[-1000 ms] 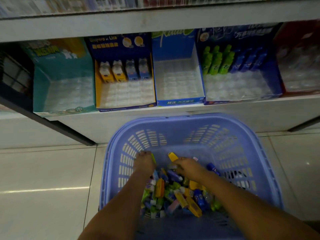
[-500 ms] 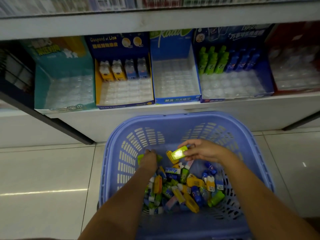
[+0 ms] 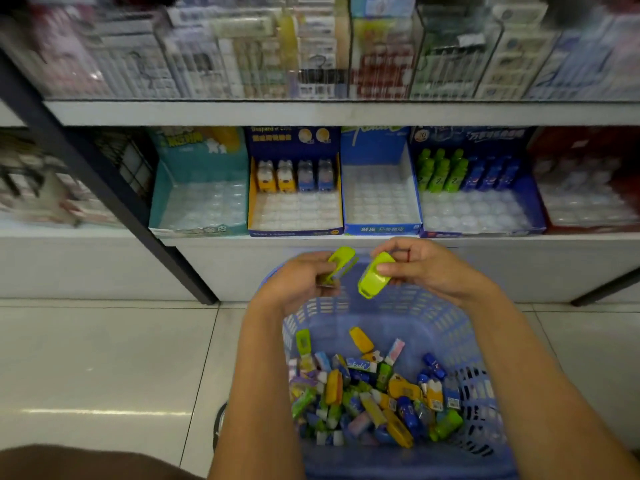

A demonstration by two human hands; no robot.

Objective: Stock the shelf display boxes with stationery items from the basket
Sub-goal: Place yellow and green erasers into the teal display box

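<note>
A lime item (image 3: 341,264) is gripped in the left hand (image 3: 301,284), a second lime item (image 3: 375,276) pinched in the right hand (image 3: 427,268), both above the basket (image 3: 434,327), prob ready for shelving.

Five display boxes are standing in one row: teal box (image 3: 201,157), navy box (image 3: 291,137), blue box (image 3: 374,147), dark-blue box (image 3: 467,135), red box (image 3: 581,143). The navy box is holding two yellow items (image 3: 266,177) and two blue items (image 3: 306,176). One basket (image 3: 415,317) is sitting below. The left hand (image 3: 294,285) is gripping the first lime-green item (image 3: 341,263); the right hand (image 3: 426,268) is gripping the second lime-green item (image 3: 375,273).
</note>
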